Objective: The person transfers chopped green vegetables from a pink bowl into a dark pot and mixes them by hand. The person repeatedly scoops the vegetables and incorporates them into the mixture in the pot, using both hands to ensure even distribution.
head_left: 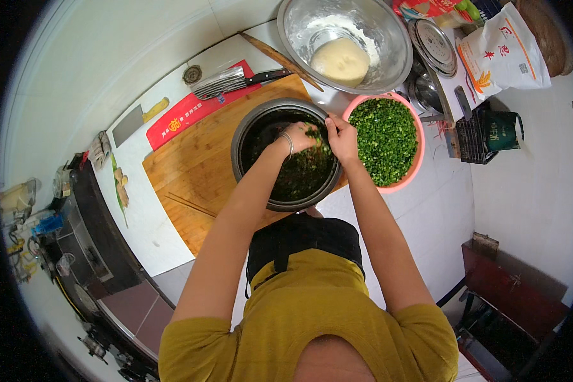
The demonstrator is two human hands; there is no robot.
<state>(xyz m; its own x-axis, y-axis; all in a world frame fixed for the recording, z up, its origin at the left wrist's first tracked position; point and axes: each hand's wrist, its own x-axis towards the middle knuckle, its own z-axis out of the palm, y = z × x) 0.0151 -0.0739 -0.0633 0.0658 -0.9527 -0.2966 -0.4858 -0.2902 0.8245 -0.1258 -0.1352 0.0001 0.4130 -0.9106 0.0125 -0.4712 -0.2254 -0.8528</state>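
Note:
A dark round pot (240, 167) stands at the right side of the wooden cutting board (172, 172). My left hand (297, 137), with a bangle at its wrist, is down inside it. Its fingers curl around some chopped greens (313, 134), part of a dark wet mixture with reddish bits. On the pot's right rim my right hand (342, 139) keeps hold, thumb on top of the edge. Just right of that hand sits a pink basin (419, 159) heaped with chopped green onion (385, 140).
Behind the pot is a steel bowl (293, 38) with dough (341, 62). A rolling pin (277, 58), a black-handled knife (235, 81) and a cleaver (137, 121) lie along the back. Chopsticks (190, 204) rest on the board; ginger (121, 186) lies left. A white bag (503, 51) stands far right.

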